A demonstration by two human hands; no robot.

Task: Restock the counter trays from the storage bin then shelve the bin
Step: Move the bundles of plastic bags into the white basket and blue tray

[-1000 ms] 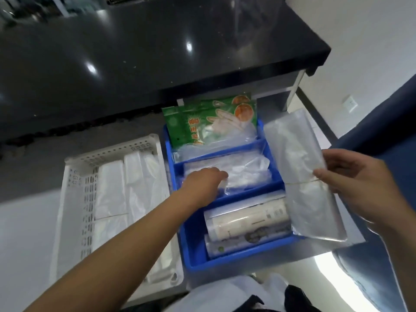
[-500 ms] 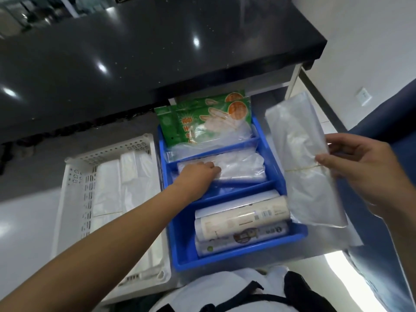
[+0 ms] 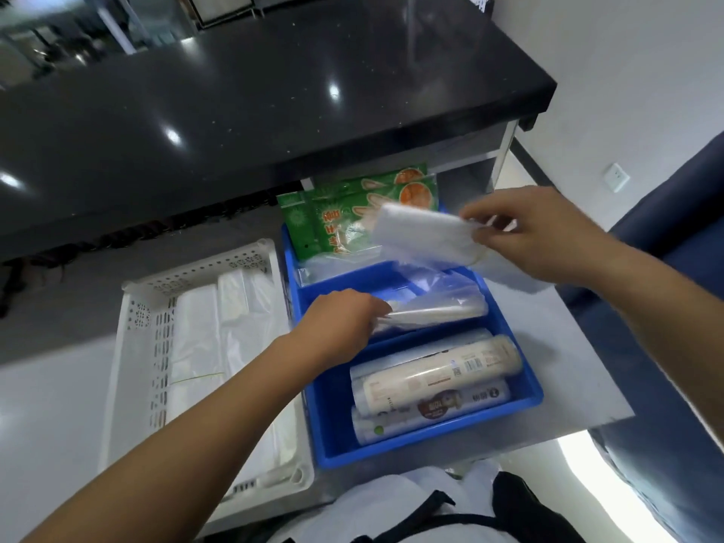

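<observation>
A blue divided tray (image 3: 525,397) sits on the steel shelf under the black counter. Its far section holds green glove packets (image 3: 337,217), its middle section clear plastic bags (image 3: 435,307), its near section rolls of film (image 3: 438,378). My left hand (image 3: 341,319) reaches into the middle section and grips the left end of the clear bags. My right hand (image 3: 536,233) holds a banded bundle of clear bags (image 3: 423,237) above the far part of the blue tray, turned roughly level.
A white perforated basket (image 3: 145,319) with folded white bags stands left of the blue tray. The black counter (image 3: 235,111) overhangs the far side. A dark blue seat (image 3: 674,244) is at the right, and the steel shelf edge (image 3: 587,378) runs near it.
My right hand swung the banded bundle from upright at the tray's right side to level over the tray's far part. My left hand stayed in the middle section and took hold of the bags there.
</observation>
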